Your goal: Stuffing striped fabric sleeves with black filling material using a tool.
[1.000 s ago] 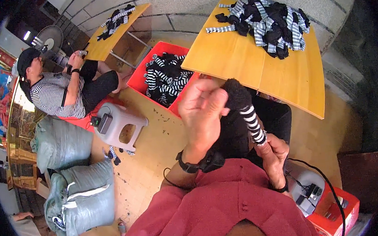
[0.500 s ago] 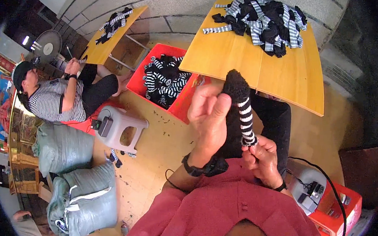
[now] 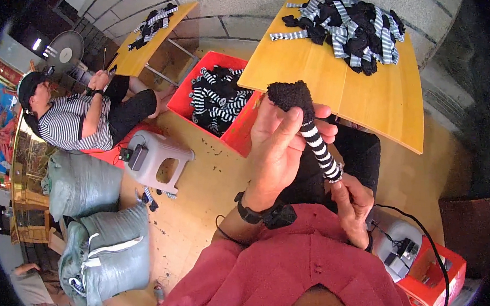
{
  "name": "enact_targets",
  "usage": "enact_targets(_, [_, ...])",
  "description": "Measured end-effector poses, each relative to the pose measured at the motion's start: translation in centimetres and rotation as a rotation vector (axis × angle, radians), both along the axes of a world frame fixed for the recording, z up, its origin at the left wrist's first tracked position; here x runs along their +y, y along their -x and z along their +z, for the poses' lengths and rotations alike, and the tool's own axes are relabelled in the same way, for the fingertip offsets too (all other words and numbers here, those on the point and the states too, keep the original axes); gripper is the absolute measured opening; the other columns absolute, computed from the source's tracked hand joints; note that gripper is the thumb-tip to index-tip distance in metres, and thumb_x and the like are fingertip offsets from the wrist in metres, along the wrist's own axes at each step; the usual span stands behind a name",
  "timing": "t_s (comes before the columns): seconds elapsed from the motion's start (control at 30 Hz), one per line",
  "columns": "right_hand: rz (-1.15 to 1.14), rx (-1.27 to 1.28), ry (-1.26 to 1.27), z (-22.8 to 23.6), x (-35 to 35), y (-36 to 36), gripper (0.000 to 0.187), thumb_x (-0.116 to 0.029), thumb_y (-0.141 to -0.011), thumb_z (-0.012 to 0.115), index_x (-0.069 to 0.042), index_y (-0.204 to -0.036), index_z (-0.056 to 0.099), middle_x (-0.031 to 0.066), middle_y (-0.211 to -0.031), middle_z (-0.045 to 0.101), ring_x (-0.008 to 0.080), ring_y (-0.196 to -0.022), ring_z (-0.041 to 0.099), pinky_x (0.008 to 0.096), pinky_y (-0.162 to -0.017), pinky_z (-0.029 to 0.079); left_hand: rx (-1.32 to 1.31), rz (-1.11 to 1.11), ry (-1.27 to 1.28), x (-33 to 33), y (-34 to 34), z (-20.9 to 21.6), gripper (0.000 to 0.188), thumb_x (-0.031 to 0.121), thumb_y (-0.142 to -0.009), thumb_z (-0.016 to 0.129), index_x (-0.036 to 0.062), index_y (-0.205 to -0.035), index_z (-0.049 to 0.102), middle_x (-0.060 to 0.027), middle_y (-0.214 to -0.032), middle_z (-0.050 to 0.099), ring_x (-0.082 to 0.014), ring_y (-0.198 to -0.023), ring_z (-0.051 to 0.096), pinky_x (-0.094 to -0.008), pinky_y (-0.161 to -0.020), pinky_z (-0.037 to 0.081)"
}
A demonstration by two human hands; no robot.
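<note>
"Above the dark trousers (image 3: 358, 153): what was listed?"

"One sock-like knit tube (image 3: 321, 150), black-and-white striped, its fuzzy black end (image 3: 291, 97) uppermost and leaning left. Position: between both hands, nearer than the table edge."

"Left hand (image 3: 278, 145)?"

"Thumb on the near side of the black end, other fingers behind it, partly spread; the knit was held between."

"Right hand (image 3: 354, 205)?"

"Thumb and fingers pinched narrow on the striped lower end."

"Surrounding stock?"

"One yellow-topped table (image 3: 307, 60), bearing one heap of striped and black knit pieces (image 3: 356, 31). One red bin (image 3: 215, 58), left of that table, containing many striped knit tubes (image 3: 215, 98)."

"Farther left?"

"One grey plastic stool (image 3: 168, 150), black device (image 3: 138, 157) on its seat. Two bulging grey-green sacks (image 3: 116, 258). One seated co-worker (image 3: 81, 122), striped shirt, near a second yellow-topped table (image 3: 141, 55)."
</note>
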State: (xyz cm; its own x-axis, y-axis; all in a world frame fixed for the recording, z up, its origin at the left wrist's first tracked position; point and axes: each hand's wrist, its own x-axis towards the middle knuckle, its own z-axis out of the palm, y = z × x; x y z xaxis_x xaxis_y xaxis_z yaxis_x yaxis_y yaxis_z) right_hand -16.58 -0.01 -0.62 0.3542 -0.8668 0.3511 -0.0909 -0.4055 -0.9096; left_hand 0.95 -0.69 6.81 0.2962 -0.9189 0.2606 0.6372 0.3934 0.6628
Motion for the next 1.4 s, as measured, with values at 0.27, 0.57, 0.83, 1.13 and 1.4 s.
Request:
enact_targets(0.27, [-0.112, -0.027, 0.255, -1.0, -0.5, -0.5, 0.011, -0.001, -0.083, 0.058, 0.004, -0.092, 0.060, 0.0069, -0.059, 0.056, 0.0124, -0.050, 0.053, 0.0257, -0.047, 0.042, 0.075, -0.011, -0.048, 0.2, 1.1, -0.8, 0.024, 0.017, -0.088, 0.055, 0.0027, -0.105, 0.046, -0.0185, -0.097, 0.061, -0.0284, -0.078, 0.065, -0.0396, -0.070, 0.055])
enact_targets(0.57, [-0.087, -0.113, -0.015, -1.1, -0.4, -0.3, 0.008, -0.003, -0.084, 0.057, 0.003, -0.089, 0.060, 0.0042, -0.057, 0.054, 0.0088, -0.050, 0.050, 0.0238, -0.046, 0.040, -0.305, 0.322, 0.061, -0.6, 0.8, -2.1, 0.015, 0.005, -0.087, 0.054, 0.0033, -0.099, 0.046, -0.0100, -0.089, 0.057, -0.0191, -0.081, 0.059, -0.0338, -0.072, 0.051])
enact_targets(0.83, [-0.136, -0.086, 0.109, -0.6, -0.4, -0.5, 0.007, -0.005, -0.085, 0.057, 0.001, -0.085, 0.060, 0.0003, -0.060, 0.053, 0.0055, -0.051, 0.045, 0.0211, -0.046, 0.035, -0.448, 0.351, 0.045, -0.9, -0.9, 1.6, 0.027, -0.001, -0.081, 0.062, -0.0015, -0.105, 0.051, -0.0044, -0.083, 0.056, -0.0086, -0.070, 0.053, -0.0209, -0.062, 0.044])
enact_targets(1.13, [-0.103, -0.050, 0.032, -0.5, -0.7, 0.3, 0.008, -0.002, -0.082, 0.058, 0.003, -0.088, 0.061, 0.0072, -0.062, 0.057, 0.0115, -0.051, 0.052, 0.0256, -0.048, 0.041, -0.249, 0.341, 0.121, -0.8, -1.3, 1.7, 0.016, -0.003, -0.083, 0.055, 0.0001, -0.098, 0.052, -0.0026, -0.075, 0.054, -0.0064, -0.061, 0.049, -0.0213, -0.056, 0.042])
enact_targets(1.4, [-0.083, -0.056, 0.060, -0.1, -0.7, 0.4, 0.009, -0.004, -0.083, 0.058, 0.003, -0.088, 0.061, 0.0088, -0.063, 0.059, 0.0140, -0.052, 0.055, 0.0266, -0.049, 0.043, -0.432, 0.321, 0.027, -0.5, -1.7, 2.1, 0.018, -0.008, -0.076, 0.062, -0.0026, -0.091, 0.054, -0.0010, -0.077, 0.055, -0.0053, -0.062, 0.051, -0.0182, -0.053, 0.043])
